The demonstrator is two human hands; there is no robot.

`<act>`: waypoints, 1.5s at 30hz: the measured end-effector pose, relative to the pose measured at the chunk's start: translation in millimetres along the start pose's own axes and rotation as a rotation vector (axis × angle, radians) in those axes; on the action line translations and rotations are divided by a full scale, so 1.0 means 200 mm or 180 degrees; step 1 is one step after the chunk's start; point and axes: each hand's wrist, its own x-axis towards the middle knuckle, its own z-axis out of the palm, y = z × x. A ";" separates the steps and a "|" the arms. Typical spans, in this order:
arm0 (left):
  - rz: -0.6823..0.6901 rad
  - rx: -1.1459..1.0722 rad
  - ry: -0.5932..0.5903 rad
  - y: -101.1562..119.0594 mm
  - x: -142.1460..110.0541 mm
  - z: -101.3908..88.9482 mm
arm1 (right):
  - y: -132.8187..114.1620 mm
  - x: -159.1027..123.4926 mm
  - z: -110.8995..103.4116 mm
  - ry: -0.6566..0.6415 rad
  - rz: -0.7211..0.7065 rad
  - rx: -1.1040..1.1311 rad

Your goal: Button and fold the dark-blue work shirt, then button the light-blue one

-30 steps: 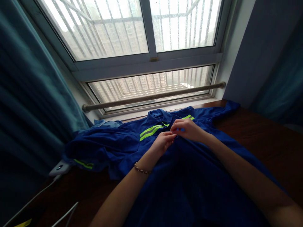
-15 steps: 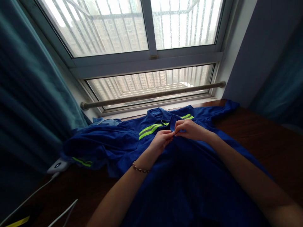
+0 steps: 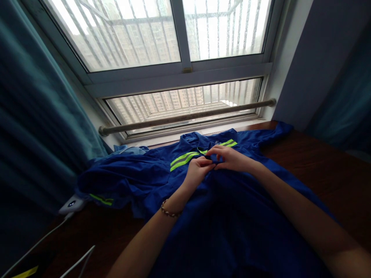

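Note:
A blue work jacket (image 3: 139, 173) with yellow-green and grey reflective stripes lies spread out, its collar toward the window. My left hand (image 3: 199, 169) pinches the front edge of the jacket just below the chest stripe. Right beside it, my right hand (image 3: 228, 157) has thumb and index finger curved around the same front edge, gripping the cloth. The fingertips of both hands nearly meet. Whatever small part of the placket lies between them is hidden by the fingers.
The jacket rests on a dark brown wooden surface (image 3: 307, 170). A white device (image 3: 72, 204) with a cable sits at the left, by a blue curtain (image 3: 37, 100). A metal rail (image 3: 185, 116) crosses before the window. Light blue cloth (image 3: 130, 150) lies behind the left sleeve.
My right hand's index finger has lifted and reached left over the jacket edge, its fingers now more spread. My left hand has shifted slightly left.

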 end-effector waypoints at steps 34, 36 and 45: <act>-0.0084 0.0386 -0.0511 -0.06 -0.02 0.05 | -0.02 -0.04 -0.08 -0.0638 0.0422 -0.1913; -0.0179 0.0309 -0.0574 -0.05 -0.02 0.05 | -0.01 -0.04 -0.07 -0.0616 0.0525 -0.1999; -0.0312 0.0899 -0.0260 -0.01 0.06 -0.12 | 0.00 -0.07 -0.19 -0.0358 0.0488 -0.2097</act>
